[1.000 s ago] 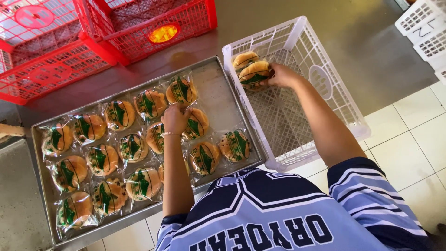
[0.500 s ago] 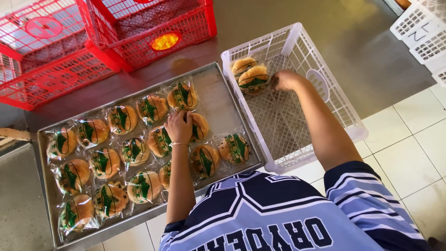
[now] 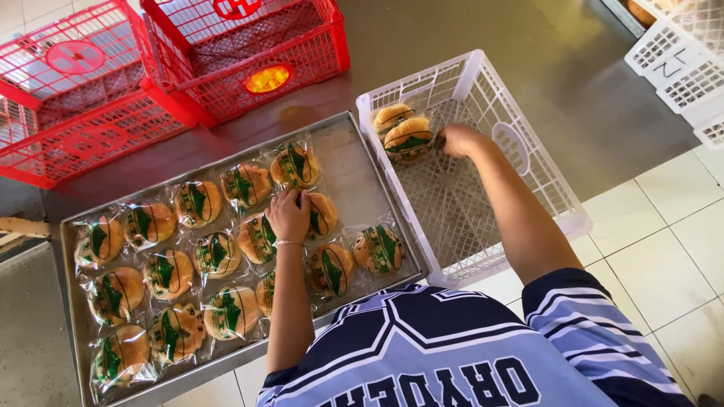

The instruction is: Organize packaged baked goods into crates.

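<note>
Grey concrete floor is giving way to pale tiles under me, and I am bending over a long metal tray (image 3: 347,154) lying on it, its long axis running from lower left to upper right. My left hand (image 3: 288,215) is resting palm-down near the middle of the tray, fingers curled over a wrapped bun (image 3: 323,213); I cannot tell whether they are gripping it or only touching. More wrapped buns (image 3: 197,202) are lying in rows to the left of that hand, filling most of the tray. Just beside the tray's right end, a white crate (image 3: 528,162) is standing. My right hand (image 3: 457,140) is reaching into it, loosely closed and touching a bun (image 3: 408,139) set at the crate's far left corner beside another bun (image 3: 393,115). That hand is well apart from the tray, so my left hand is the nearer one to the remaining buns. Beyond the tray, red crates (image 3: 249,53) are standing stacked.
</note>
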